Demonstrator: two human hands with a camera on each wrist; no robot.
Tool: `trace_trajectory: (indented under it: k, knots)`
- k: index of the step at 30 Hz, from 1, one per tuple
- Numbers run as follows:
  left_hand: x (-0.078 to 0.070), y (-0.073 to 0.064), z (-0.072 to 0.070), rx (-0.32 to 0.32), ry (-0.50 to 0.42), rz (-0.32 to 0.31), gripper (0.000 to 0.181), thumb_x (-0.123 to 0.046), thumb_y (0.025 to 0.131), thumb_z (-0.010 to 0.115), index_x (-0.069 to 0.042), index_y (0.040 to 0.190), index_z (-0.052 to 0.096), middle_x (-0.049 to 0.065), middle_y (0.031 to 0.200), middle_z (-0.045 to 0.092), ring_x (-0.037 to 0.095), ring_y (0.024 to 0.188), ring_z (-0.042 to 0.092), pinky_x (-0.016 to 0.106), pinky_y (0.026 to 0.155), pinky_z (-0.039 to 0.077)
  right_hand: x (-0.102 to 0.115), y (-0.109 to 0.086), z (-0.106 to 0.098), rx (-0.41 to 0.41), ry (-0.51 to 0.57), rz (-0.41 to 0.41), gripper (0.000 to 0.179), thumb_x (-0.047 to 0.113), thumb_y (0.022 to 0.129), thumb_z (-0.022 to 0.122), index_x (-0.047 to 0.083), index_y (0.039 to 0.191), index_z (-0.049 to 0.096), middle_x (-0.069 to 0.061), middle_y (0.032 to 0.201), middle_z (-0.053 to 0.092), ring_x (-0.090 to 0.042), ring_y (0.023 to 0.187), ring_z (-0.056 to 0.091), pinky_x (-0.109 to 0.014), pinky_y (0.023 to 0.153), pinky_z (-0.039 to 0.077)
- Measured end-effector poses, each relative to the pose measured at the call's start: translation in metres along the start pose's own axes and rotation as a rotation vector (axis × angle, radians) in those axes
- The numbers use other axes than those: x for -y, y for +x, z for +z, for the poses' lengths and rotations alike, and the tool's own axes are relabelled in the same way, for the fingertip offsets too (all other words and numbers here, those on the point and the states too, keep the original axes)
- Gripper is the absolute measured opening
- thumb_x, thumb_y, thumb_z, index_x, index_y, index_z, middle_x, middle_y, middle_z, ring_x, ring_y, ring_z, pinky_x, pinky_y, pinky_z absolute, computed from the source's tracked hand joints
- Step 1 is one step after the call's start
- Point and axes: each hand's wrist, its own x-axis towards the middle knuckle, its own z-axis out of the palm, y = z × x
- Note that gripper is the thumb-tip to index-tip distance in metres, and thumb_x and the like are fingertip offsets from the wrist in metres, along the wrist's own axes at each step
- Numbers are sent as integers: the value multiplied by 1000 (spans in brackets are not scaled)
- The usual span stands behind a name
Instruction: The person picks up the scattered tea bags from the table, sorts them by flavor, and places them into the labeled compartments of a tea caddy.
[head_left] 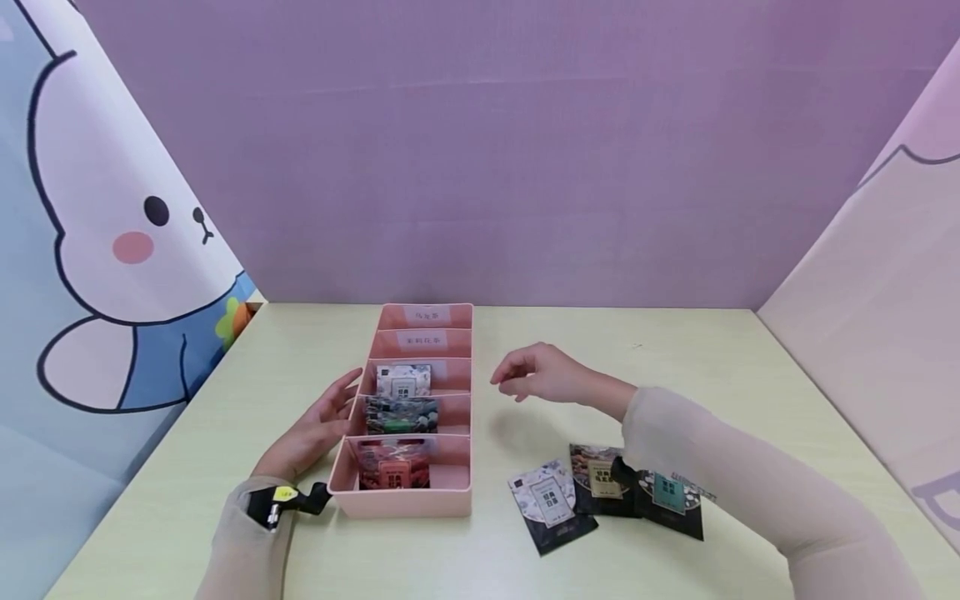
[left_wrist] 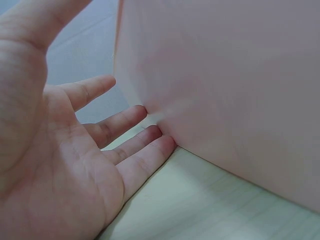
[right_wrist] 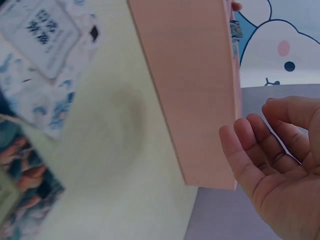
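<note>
A long pink divided box [head_left: 401, 504] stands on the table. My left hand [head_left: 311, 433] is at its left side; in the left wrist view the extended fingertips [left_wrist: 167, 142] touch the box's outer wall low down by the tabletop. To the right of the box my right hand [head_left: 551, 375] hovers over the table, fingers loosely bent and nothing between them. Inside the box, separate compartments hold a red packet [head_left: 393, 462] at the front, a dark green packet [head_left: 401, 414] behind it and a white-and-blue packet [head_left: 403, 379] further back. The two rear compartments show printed labels.
Right of the box lie a white flowered packet [head_left: 551, 504], a dark packet with a tan label [head_left: 600, 479] and one with a teal label [head_left: 671, 504], partly under the right forearm. A purple panel [head_left: 510, 167] closes off the back, with printed cloth at both sides.
</note>
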Motion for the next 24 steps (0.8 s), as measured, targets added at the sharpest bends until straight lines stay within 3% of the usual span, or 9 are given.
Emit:
trace_trajectory:
  k: [5, 8, 17, 21, 24]
  knots:
    - [-1, 0, 1, -23, 11, -24, 79, -21, 98, 61, -26, 161, 12, 18, 162, 15, 44, 148, 12, 70, 111, 11, -13, -12, 1, 42, 6, 52, 13, 5, 95, 65, 0, 106, 71, -9, 97, 70, -41, 89, 65, -51, 80, 57]
    - [-1, 1, 1, -34, 19, -35, 79, -20, 97, 61, -27, 161, 13, 17, 162, 17, 43, 148, 13, 71, 110, 12, -19, -16, 1, 74, -1, 78, 15, 5, 94, 65, -2, 106, 71, -10, 94, 69, -42, 90, 63, -48, 78, 58]
    - [2, 1, 0, -8, 7, 11, 81, -23, 98, 62, -22, 161, 11, 22, 160, 17, 44, 146, 16, 67, 113, 12, -35, -30, 5, 206, -11, 77, 15, 3, 92, 65, -5, 104, 69, -7, 90, 70, -14, 79, 62, -38, 71, 59]
    - [2, 0, 0, -8, 9, 15, 81, -24, 98, 62, -22, 161, 12, 22, 160, 19, 44, 145, 17, 67, 113, 12, -43, -37, 6, 233, -12, 79, 15, 2, 91, 65, -3, 104, 70, -5, 87, 69, -14, 78, 63, -40, 68, 58]
    - [2, 0, 0, -11, 7, 8, 81, -23, 97, 62, -23, 161, 12, 21, 160, 19, 43, 145, 18, 67, 113, 13, -49, -42, 6, 238, -31, 64, 15, 3, 91, 65, -2, 103, 71, -2, 88, 70, -15, 80, 63, -34, 69, 57]
